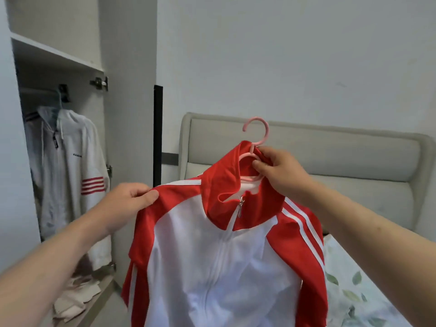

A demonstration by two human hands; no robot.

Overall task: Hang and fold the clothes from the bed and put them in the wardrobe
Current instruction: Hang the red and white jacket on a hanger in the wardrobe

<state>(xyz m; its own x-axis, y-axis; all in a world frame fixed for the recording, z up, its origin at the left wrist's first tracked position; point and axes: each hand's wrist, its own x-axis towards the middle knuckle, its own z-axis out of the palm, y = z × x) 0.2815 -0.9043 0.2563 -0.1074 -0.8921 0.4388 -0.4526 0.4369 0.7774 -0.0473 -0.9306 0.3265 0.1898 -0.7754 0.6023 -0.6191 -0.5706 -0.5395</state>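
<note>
Both forearms fill the lower view, and between them we hold up a red and white jacket [226, 251], zipped to the neck and already seated on a pink hanger [253, 147]. Our right hand [280, 168] pinches the hanger at its neck, just under the hook, inside the raised collar; fingers and thumb are curled round the plastic. Our left hand [127, 199] pinches the jacket's shoulder seam on that side, thumb on top of the red cloth. The hands are well apart, each clamped on its own part. The jacket hangs in the air in front of the bed [354, 286], clear of the leaf-print cover, with the grey headboard [330, 152] behind. To the left the wardrobe [56, 67] stands open; a white hoodie [70, 161] already hangs from its rail, and folded pale cloth [77, 298] lies on its floor. We judge the step in hand to be squaring the shoulder on the hanger. Next move, in our estimate: release the shoulder, carry the hanger left, and set the hook over the rail beside the hoodie, keeping the collar from slipping off.
</note>
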